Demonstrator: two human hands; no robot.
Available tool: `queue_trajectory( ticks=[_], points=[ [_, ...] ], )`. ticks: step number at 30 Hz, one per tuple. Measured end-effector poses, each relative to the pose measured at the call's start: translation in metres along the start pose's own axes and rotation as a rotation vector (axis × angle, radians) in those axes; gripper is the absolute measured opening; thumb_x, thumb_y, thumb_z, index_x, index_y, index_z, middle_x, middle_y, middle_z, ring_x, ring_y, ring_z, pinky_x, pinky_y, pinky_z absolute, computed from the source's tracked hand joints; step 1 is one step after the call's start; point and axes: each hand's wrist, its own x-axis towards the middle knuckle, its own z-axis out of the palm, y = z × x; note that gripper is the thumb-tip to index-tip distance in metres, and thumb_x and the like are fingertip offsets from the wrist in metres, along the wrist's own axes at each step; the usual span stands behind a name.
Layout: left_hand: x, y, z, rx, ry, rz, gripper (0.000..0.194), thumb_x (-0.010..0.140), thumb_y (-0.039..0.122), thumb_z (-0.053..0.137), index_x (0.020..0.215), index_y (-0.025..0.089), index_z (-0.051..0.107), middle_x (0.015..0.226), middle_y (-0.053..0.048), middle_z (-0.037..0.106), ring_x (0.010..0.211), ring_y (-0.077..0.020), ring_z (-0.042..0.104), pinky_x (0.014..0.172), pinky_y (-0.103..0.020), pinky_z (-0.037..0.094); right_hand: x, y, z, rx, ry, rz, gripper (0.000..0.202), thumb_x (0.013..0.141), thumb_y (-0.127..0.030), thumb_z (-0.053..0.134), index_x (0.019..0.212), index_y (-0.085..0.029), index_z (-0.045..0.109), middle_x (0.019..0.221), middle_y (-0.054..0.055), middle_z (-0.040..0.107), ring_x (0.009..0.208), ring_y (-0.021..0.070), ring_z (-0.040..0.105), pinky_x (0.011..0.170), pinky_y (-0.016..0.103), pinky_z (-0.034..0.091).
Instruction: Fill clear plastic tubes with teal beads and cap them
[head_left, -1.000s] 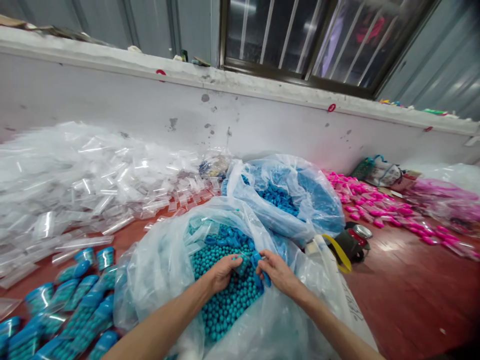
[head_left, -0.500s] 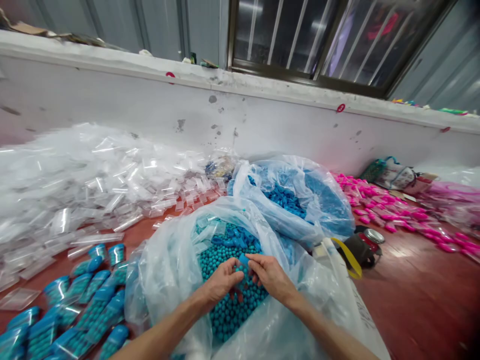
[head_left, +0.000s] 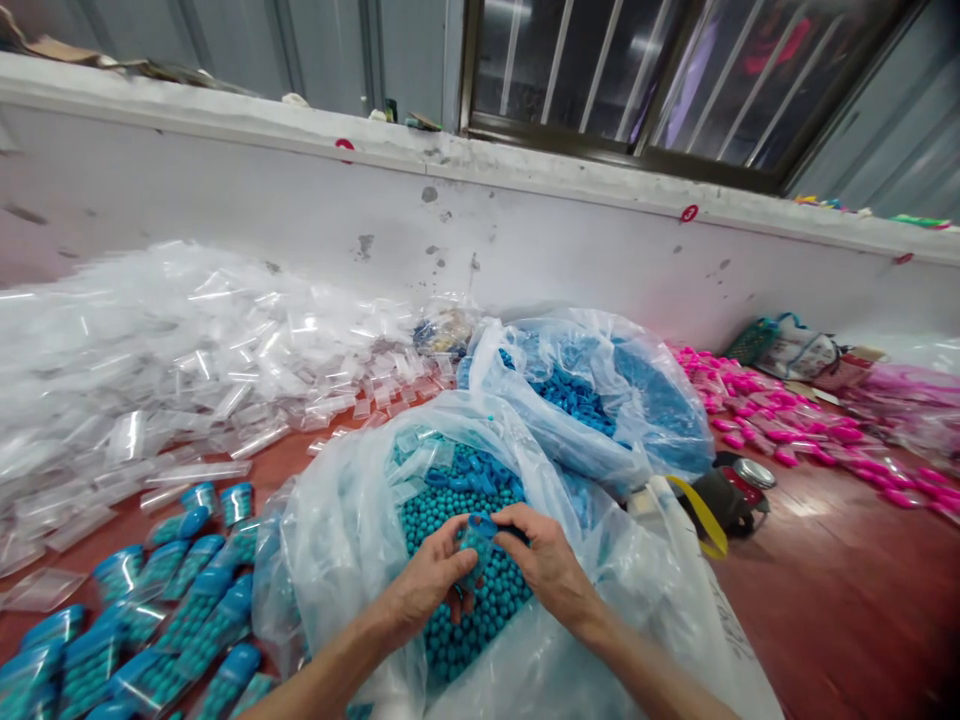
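My left hand (head_left: 431,580) is closed round a small clear plastic tube (head_left: 474,546) with teal beads showing through it. At the tube's mouth sits a blue cap (head_left: 482,524), pinched between the thumb and fingers of my right hand (head_left: 546,562). How far the cap is on the tube I cannot tell. Both hands are over an open plastic bag (head_left: 337,560) full of teal beads (head_left: 480,635). Loose blue caps (head_left: 476,470) and a few clear tubes (head_left: 412,465) lie on the beads at the bag's far side.
Capped bead-filled tubes (head_left: 180,610) lie on the red floor at left, before a heap of clear tubes (head_left: 150,350). A second bag (head_left: 660,400) of blue caps stands behind. Pink pieces (head_left: 795,420) and a dark jar-like object with a metal lid (head_left: 754,474) are at right.
My right hand has shifted and its fingers have curled more over the blue cap. The cap's ring now shows at the tube's mouth, and my left hand has turned slightly.
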Motion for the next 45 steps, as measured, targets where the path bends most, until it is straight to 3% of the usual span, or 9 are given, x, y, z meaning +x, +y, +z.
queue_trajectory(
  ticks=[7, 14, 23, 31, 34, 37, 39, 41, 45],
  points=[
    [-0.007, 0.002, 0.005, -0.198, -0.083, -0.002, 0.064, 0.074, 0.045, 0.059, 0.127, 0.023, 0.031, 0.064, 0.001, 0.059, 0.039, -0.0071, 0.051, 0.032, -0.013, 0.033, -0.005, 0.0, 0.0, -0.092, 0.006, -0.323, 0.024, 0.086, -0.016, 0.045, 0.1, -0.024, 0.064, 0.094, 0.004, 0.065, 0.087, 0.0153, 0.057, 0.081, 0.032, 0.045],
    [-0.012, 0.005, 0.002, -0.264, -0.146, -0.025, 0.057, 0.074, 0.043, 0.061, 0.122, 0.025, 0.035, 0.069, 0.001, 0.059, 0.05, -0.0126, 0.061, 0.037, -0.018, 0.045, -0.005, 0.001, 0.003, 0.055, 0.069, -0.174, 0.017, 0.083, -0.02, 0.051, 0.092, -0.024, 0.066, 0.09, 0.002, 0.066, 0.088, 0.0164, 0.058, 0.079, 0.031, 0.046],
    [-0.014, 0.002, 0.005, -0.281, -0.068, -0.049, 0.068, 0.072, 0.044, 0.062, 0.126, 0.023, 0.027, 0.065, 0.002, 0.06, 0.039, -0.0089, 0.053, 0.031, -0.015, 0.037, -0.011, 0.0, 0.004, -0.163, 0.017, -0.423, 0.024, 0.087, -0.014, 0.043, 0.096, -0.021, 0.064, 0.089, 0.004, 0.067, 0.079, 0.0153, 0.056, 0.072, 0.031, 0.045],
    [-0.015, -0.01, 0.018, -0.22, 0.107, -0.011, 0.047, 0.07, 0.047, 0.059, 0.104, 0.02, 0.04, 0.048, 0.008, 0.049, 0.03, -0.0073, 0.042, 0.025, -0.014, 0.023, -0.024, -0.001, 0.013, -0.256, 0.021, -0.563, 0.029, 0.088, -0.011, 0.036, 0.092, -0.018, 0.064, 0.088, 0.008, 0.066, 0.075, 0.0164, 0.055, 0.069, 0.032, 0.046],
    [-0.015, -0.009, 0.019, -0.146, 0.131, 0.002, 0.045, 0.072, 0.048, 0.056, 0.102, 0.02, 0.041, 0.043, 0.01, 0.044, 0.029, -0.0068, 0.039, 0.026, -0.014, 0.022, -0.025, 0.001, 0.017, -0.146, 0.036, -0.43, 0.027, 0.086, -0.012, 0.039, 0.098, -0.021, 0.062, 0.09, 0.007, 0.065, 0.08, 0.0166, 0.056, 0.073, 0.033, 0.046],
    [-0.017, -0.001, 0.015, -0.037, 0.122, 0.023, 0.048, 0.071, 0.051, 0.055, 0.105, 0.02, 0.039, 0.051, 0.008, 0.048, 0.033, -0.008, 0.046, 0.03, -0.016, 0.03, -0.016, 0.004, 0.019, 0.067, 0.071, -0.022, 0.034, 0.078, -0.018, 0.053, 0.111, -0.021, 0.053, 0.095, 0.006, 0.062, 0.082, 0.0173, 0.058, 0.072, 0.032, 0.048],
    [-0.019, 0.004, 0.013, 0.048, 0.106, 0.024, 0.051, 0.071, 0.053, 0.053, 0.108, 0.02, 0.038, 0.057, 0.008, 0.05, 0.035, -0.008, 0.048, 0.032, -0.017, 0.032, -0.006, 0.006, 0.018, 0.244, -0.021, 0.286, 0.04, 0.071, -0.022, 0.059, 0.11, -0.017, 0.05, 0.079, 0.002, 0.061, 0.068, 0.0167, 0.059, 0.059, 0.029, 0.049],
    [-0.021, 0.008, 0.014, 0.127, 0.105, 0.027, 0.055, 0.073, 0.053, 0.051, 0.113, 0.02, 0.035, 0.061, 0.007, 0.049, 0.035, -0.0069, 0.047, 0.032, -0.017, 0.031, 0.0, 0.003, 0.016, 0.37, -0.151, 0.451, 0.035, 0.07, -0.026, 0.058, 0.103, -0.014, 0.051, 0.063, -0.002, 0.056, 0.055, 0.0157, 0.057, 0.047, 0.026, 0.047],
    [-0.025, 0.011, 0.021, 0.187, 0.192, 0.055, 0.062, 0.079, 0.046, 0.044, 0.131, 0.022, 0.02, 0.06, 0.009, 0.044, 0.033, -0.005, 0.039, 0.033, -0.018, 0.029, -0.003, -0.014, 0.008, 0.172, -0.216, 0.221, 0.029, 0.08, -0.03, 0.047, 0.103, -0.015, 0.056, 0.085, 0.006, 0.063, 0.084, 0.0205, 0.06, 0.074, 0.033, 0.048]
  ],
)
